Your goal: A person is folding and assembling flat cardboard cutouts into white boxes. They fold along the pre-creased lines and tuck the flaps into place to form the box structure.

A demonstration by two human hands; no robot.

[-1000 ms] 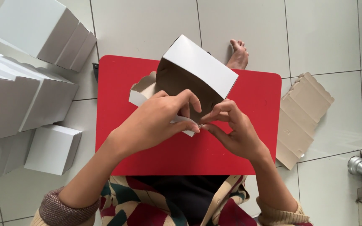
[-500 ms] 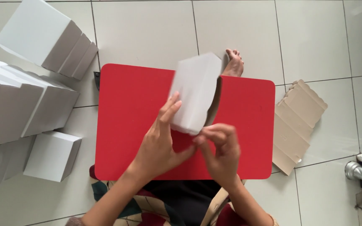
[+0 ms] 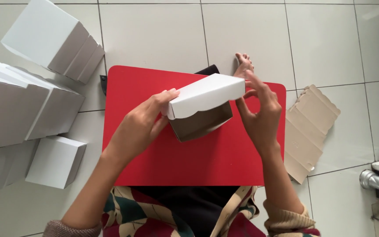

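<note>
The left hand (image 3: 143,125) grips the near-left end of a white cardboard box (image 3: 205,103), with the fingers curled over its top edge. The right hand (image 3: 259,114) is open with spread fingers, and the fingertips touch the far-right end of the box. The box is held above the middle of a red table (image 3: 189,162), nearer to its far edge. Its long axis goes from the near-left to the far-right, and it is tilted, so the white lid faces up and the brown inside faces the person. The lid has a wavy edge; the card looks smooth and matt. Half a second ago the box stood more upright with a white face toward the camera; now it lies lower and longer. Left of the table, folded white boxes (image 3: 27,109) lie on the tiled floor (image 3: 154,35). Right of the table lie flat brown cardboard sheets (image 3: 310,127) with scalloped edges.
</note>
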